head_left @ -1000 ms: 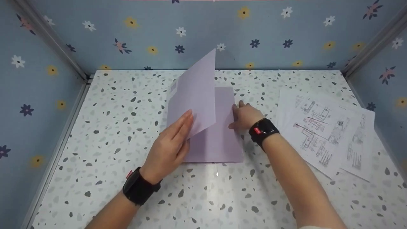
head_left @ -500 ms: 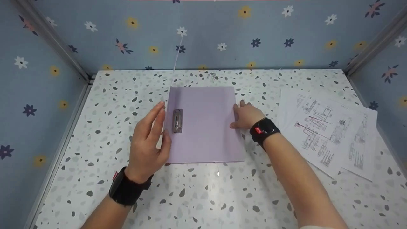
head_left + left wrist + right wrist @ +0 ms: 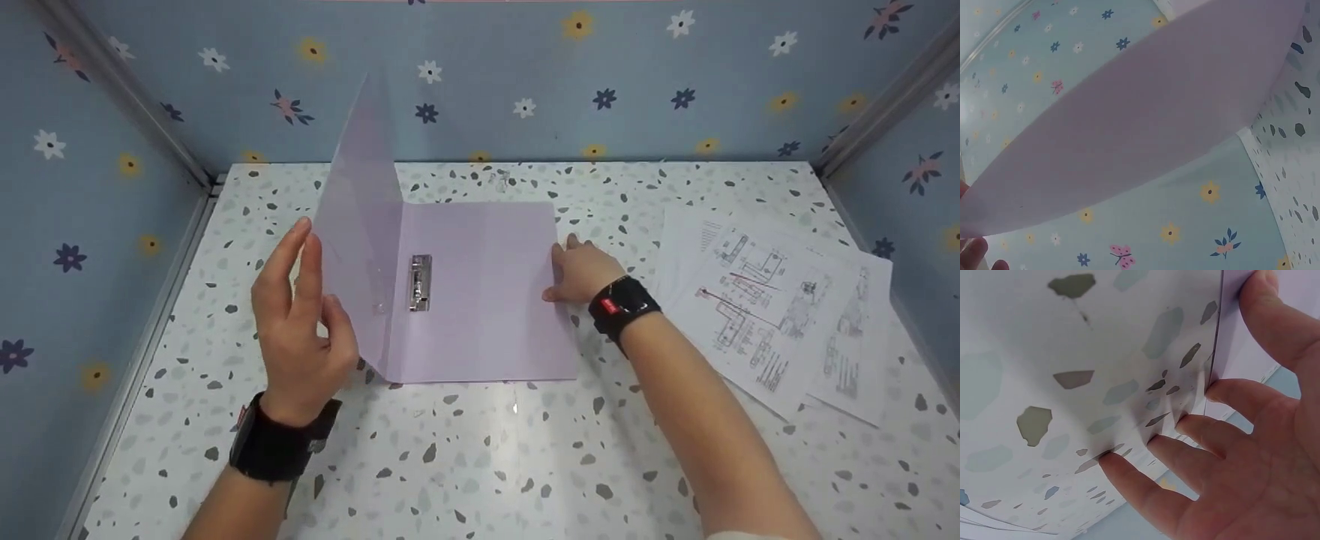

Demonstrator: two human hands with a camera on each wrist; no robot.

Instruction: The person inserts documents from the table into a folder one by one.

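Note:
A light purple folder [image 3: 487, 300] lies opened on the table, its cover [image 3: 360, 187] standing up and leaning left. A metal clip [image 3: 420, 283] is fixed inside near the spine. My left hand [image 3: 300, 330] is at the cover's near corner, fingers fairly straight against it. In the left wrist view the cover [image 3: 1129, 124] fills the middle, with only a few fingertips [image 3: 974, 253] showing at its end. My right hand [image 3: 589, 274] rests at the folder's right edge. In the right wrist view its thumb [image 3: 1280, 326] lies on the folder and its spread fingertips touch the table.
Several printed sheets [image 3: 765, 300] with technical drawings lie overlapping on the right of the speckled table [image 3: 480, 465]. Flower-patterned panels [image 3: 480, 82] stand behind and at both sides. Each wrist wears a black band [image 3: 274, 439].
The cover has swung up from over the folder and past upright to the left, uncovering the metal clip. My left hand moved left with it; my right hand stayed in place.

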